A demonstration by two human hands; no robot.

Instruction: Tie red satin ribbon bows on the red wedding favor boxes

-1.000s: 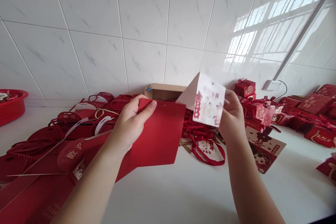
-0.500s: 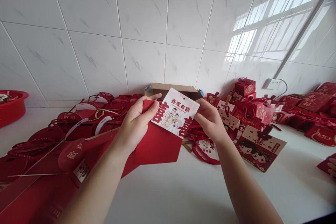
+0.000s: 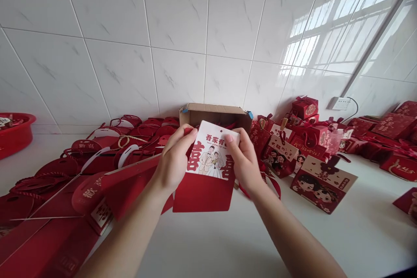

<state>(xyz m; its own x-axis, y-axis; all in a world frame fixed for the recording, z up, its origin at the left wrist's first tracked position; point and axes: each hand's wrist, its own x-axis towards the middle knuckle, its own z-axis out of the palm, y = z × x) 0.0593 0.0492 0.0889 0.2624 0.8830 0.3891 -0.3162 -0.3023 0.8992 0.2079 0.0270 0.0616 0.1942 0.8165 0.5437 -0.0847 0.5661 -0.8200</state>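
Note:
Both hands hold one red paper gift bag (image 3: pixel 202 197) above the white table, its lower half plain red. A white printed panel with a bride and groom (image 3: pixel 208 156) covers the upper part and has a small hole at its top edge. My left hand (image 3: pixel 177 152) is closed round the left edge, thumb at the panel's top left corner. My right hand (image 3: pixel 245 156) grips the right edge, thumb lying on the panel's face. Behind the fingers, the bag's far side is hidden.
Behind my hands stands an open cardboard box (image 3: pixel 215 108) against the tiled wall. Red bags with rope handles (image 3: pixel 94 152) crowd the left. Small wedding gift boxes (image 3: pixel 322 182) and a power strip (image 3: pixel 339 104) are at the right. A red basin (image 3: pixel 16 132) sits far left.
The panel has turned more upright and come slightly lower. My right hand has moved left and down, its thumb now on the panel's front, and the red part hangs straighter.

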